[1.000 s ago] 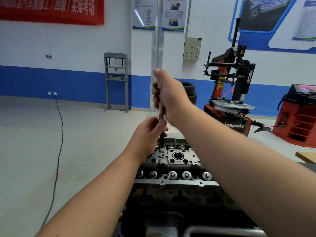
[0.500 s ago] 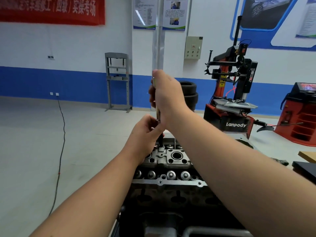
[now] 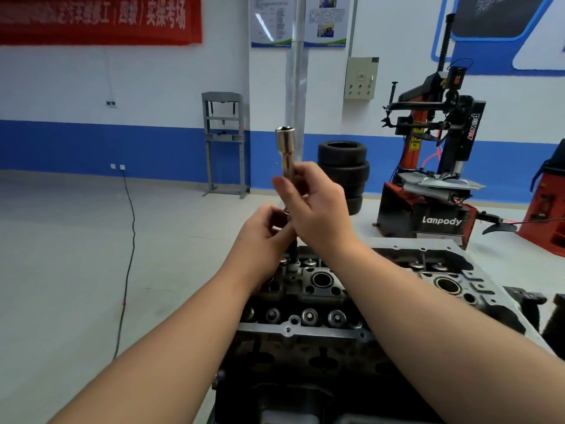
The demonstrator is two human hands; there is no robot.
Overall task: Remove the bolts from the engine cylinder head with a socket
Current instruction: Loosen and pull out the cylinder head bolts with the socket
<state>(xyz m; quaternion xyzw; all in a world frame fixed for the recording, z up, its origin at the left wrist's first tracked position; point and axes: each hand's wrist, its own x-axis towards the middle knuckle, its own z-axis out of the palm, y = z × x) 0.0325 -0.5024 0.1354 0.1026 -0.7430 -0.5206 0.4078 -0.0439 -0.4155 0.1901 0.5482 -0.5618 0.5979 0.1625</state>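
Cylinder head [image 3: 321, 283] lies directly below both hands. Right hand [image 3: 318, 209] grips the upright socket [image 3: 283, 154], open end topmost, above its fingers. Left hand [image 3: 263, 231], just beside and lower, pinches the dark bolt [image 3: 293, 250] shank beneath.

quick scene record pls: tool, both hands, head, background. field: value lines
tool: long socket, upright, open end up, above the cylinder head
right hand: grips the socket's lower part
left hand: pinches the dark bolt just under the socket
bolt: stands upright over its hole at the far edge of the cylinder head; whether fully out, cannot tell
background: tire changer, stacked tires, grey frame by the wall
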